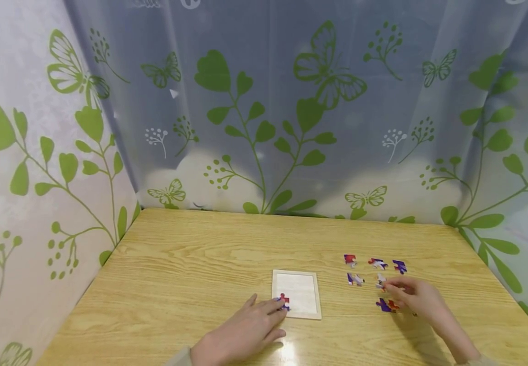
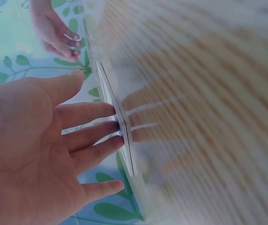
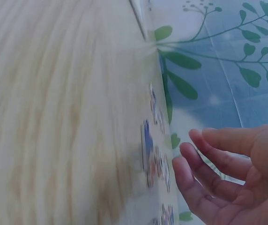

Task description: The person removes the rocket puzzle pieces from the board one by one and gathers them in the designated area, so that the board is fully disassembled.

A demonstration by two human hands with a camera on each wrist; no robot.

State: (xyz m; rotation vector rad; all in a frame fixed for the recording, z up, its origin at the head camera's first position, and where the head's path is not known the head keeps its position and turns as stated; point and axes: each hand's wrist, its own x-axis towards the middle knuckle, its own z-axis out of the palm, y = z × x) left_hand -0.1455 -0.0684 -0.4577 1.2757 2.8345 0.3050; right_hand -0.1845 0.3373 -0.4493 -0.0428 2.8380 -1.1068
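A light wooden puzzle frame (image 1: 312, 297) with a pale inside lies on the table. One red-and-purple jigsaw piece (image 1: 284, 300) sits in its lower left corner. My left hand (image 1: 250, 325) rests there with fingers extended, the fingertips touching the piece and the frame's near edge. Over to the right, my right hand (image 1: 421, 300) hovers above loose jigsaw pieces, its fingertips beside a white-and-red piece (image 1: 380, 280). In the right wrist view, the thumb and index finger of my right hand (image 3: 232, 173) come close together, and no piece shows between them.
Several loose pieces lie right of the frame: a red one (image 1: 350, 259), a purple one (image 1: 399, 266), a white-and-purple one (image 1: 355, 279) and a purple-and-orange one (image 1: 386, 305). A leaf-and-butterfly curtain (image 1: 264, 112) borders the wooden table (image 1: 177, 254).
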